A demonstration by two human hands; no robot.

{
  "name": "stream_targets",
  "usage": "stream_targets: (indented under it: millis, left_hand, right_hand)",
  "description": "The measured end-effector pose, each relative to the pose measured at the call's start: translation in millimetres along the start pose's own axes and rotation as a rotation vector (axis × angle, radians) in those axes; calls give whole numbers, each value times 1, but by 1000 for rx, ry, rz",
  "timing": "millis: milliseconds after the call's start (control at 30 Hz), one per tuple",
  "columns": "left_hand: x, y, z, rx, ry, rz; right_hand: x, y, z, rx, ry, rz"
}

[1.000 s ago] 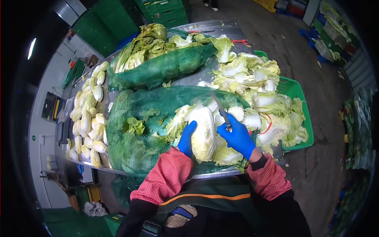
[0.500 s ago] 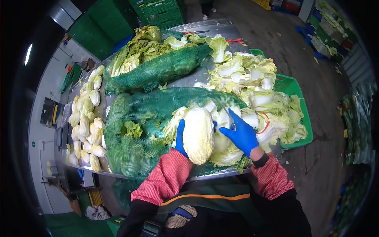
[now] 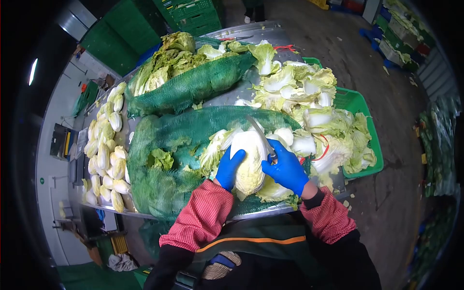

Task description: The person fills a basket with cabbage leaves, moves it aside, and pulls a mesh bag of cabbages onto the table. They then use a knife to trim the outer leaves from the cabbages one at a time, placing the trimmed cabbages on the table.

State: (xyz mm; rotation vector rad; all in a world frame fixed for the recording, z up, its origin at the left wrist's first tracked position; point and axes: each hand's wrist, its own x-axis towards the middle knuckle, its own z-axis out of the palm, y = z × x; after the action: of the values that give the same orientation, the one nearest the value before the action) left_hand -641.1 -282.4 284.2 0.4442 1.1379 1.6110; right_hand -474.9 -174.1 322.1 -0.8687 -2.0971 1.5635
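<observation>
A pale, peeled cabbage [image 3: 247, 162] stands between my hands above the green mesh sack [image 3: 193, 125]. My left hand [image 3: 229, 168], in a blue glove, grips its left side with the thumb over the front. My right hand [image 3: 285, 170], also gloved in blue, is wrapped round the handle of a knife [image 3: 261, 134] and touches the cabbage's right side. The blade points up and to the left, along the upper right of the cabbage. Loose leaves [image 3: 215, 152] and cut white pieces lie around and partly behind it.
Peeled cabbages [image 3: 104, 150] are piled at the table's left. A second mesh sack [image 3: 193, 84] lies farther back. Torn leaves [image 3: 295, 87] heap at the right, spilling into a green crate [image 3: 369, 145]. Another knife [image 3: 237, 38] rests at the far edge; a person's legs [image 3: 254, 10] show beyond.
The cabbage has shifted slightly to the right and turned. My left thumb now lies over its front. My right hand has moved left against it, and the knife blade now shows clearly.
</observation>
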Motion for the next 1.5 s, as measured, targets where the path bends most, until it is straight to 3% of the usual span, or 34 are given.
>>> stream_targets:
  millis: [100,200,300,333,400,500,600,633,733,767,800,867,967,1067,1100,1233,1400,1433,1500]
  left_hand:
    - [-4,3,9,11,6,6]
    - [-7,0,8,-264,2,-229]
    - [-20,10,25,-579,-2,-343]
    - [-18,10,22,-652,-90,-297]
    - [-19,18,16,-646,-449,-330]
    - [-14,23,31,-394,91,-292]
    - [-5,19,34,81,-19,75]
    - [-11,35,38,143,-95,26]
    - [10,26,40,-4,-165,62]
    - [2,18,53,-102,-91,-171]
    - [2,14,59,-283,-14,-282]
    - [8,-3,54,-408,-8,-288]
    - [12,-22,45,-179,-12,-119]
    - [17,-22,48,341,56,155]
    - [18,-22,47,378,41,179]
    - [18,-24,57,400,102,142]
    - [18,-44,69,445,148,219]
    - [22,-51,65,297,99,153]
    - [31,-59,53,2,2,30]
  right_hand:
    - [-3,-9,8,-110,136,1]
    - [-4,-5,1,-12,96,67]
    - [6,25,-21,169,44,161]
    - [14,30,-30,281,37,194]
    - [6,37,-42,-56,3,349]
    - [-2,11,-39,-334,95,53]
    - [-2,-14,-36,68,-17,65]
    - [0,-10,-34,40,43,30]
    - [0,-11,-49,424,-148,303]
    - [0,-9,-46,368,-183,295]
    - [-1,-6,-42,253,-113,203]
    - [-4,1,-36,50,17,39]
    - [-7,5,-39,-94,25,-5]
    - [-6,9,-46,-86,14,-30]
    - [-7,11,-46,-86,20,-47]
    - [-11,15,-48,34,-24,31]
    - [-10,29,-55,-71,0,56]
    - [-10,29,-60,-102,-19,82]
    - [-8,29,-75,167,-52,229]
